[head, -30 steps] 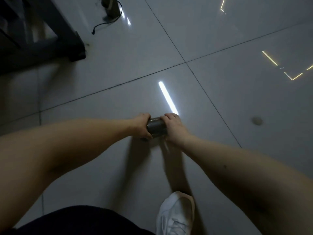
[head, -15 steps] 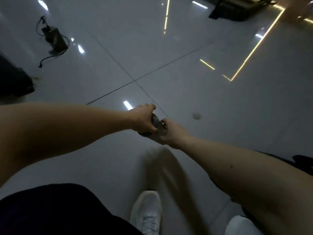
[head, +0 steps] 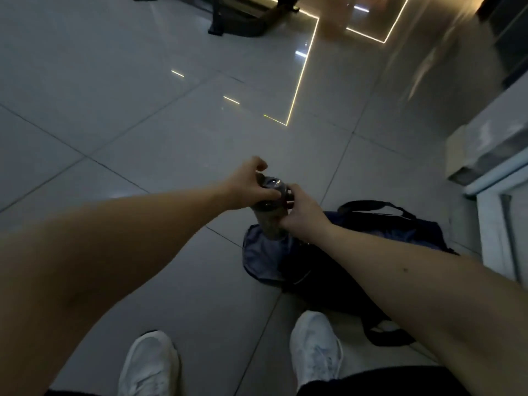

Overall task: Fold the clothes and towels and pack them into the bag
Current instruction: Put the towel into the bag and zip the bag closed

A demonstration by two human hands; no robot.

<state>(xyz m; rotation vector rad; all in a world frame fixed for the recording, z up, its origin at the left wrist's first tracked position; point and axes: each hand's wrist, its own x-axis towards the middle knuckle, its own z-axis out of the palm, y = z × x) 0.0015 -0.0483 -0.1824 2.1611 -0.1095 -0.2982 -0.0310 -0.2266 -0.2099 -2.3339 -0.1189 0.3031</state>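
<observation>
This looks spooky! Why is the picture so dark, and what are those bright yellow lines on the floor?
Head view: dim room, so the dark blue fabric bag nearly melts into shadow; the yellow lines look like lights mirrored in the glossy grey tiled floor; the top right corner is smeared by blur; a glint tops the dark cylindrical container.

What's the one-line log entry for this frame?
left hand: grips bottle top | right hand: grips bottle side | bag: on floor, under bottle
</observation>
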